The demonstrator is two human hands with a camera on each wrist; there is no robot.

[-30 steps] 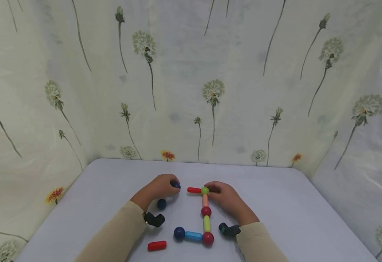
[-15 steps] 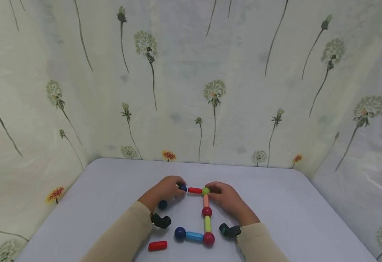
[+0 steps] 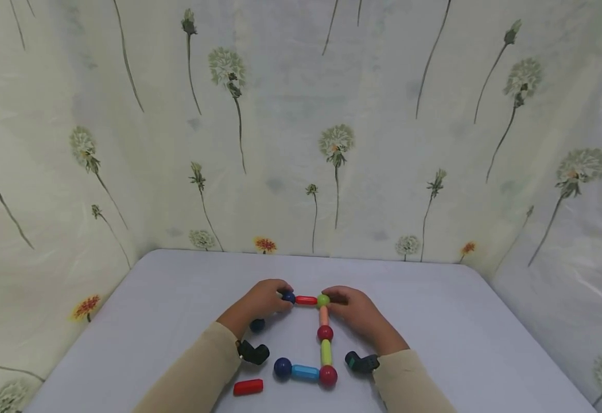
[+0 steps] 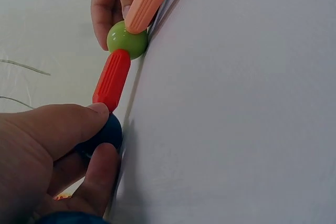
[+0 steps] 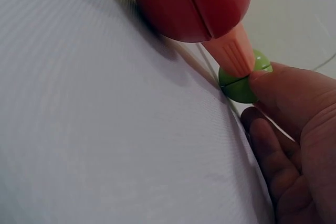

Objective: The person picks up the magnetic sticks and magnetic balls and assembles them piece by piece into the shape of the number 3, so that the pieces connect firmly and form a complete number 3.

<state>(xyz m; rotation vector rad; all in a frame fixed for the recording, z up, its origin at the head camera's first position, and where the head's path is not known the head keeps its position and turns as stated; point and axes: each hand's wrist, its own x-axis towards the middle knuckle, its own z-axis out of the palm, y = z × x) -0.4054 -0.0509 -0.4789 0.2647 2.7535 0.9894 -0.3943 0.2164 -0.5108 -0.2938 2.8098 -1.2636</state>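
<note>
My left hand (image 3: 267,298) pinches a dark blue ball (image 4: 111,134) between thumb and fingers, and the ball meets the free end of a red stick (image 3: 306,300). The stick's other end sits on a green ball (image 3: 323,300), which my right hand (image 3: 353,310) grips from the right side. From the green ball a chain runs toward me: an orange stick (image 5: 233,51), a red ball (image 5: 194,3), a yellow-green stick (image 3: 326,352) and another red ball (image 3: 328,376). A light blue stick (image 3: 305,372) leads left from there to a second blue ball (image 3: 282,367).
A loose dark blue ball (image 3: 257,325) lies beside my left wrist, partly hidden by it. Near the front, a loose red stick (image 3: 248,387) rests on the white table (image 3: 424,310). A flower-patterned curtain (image 3: 280,143) hangs behind the table.
My left hand has moved right with its dark blue ball, closing the gap to the red stick; the two now touch. The right hand has stayed at the green ball.
</note>
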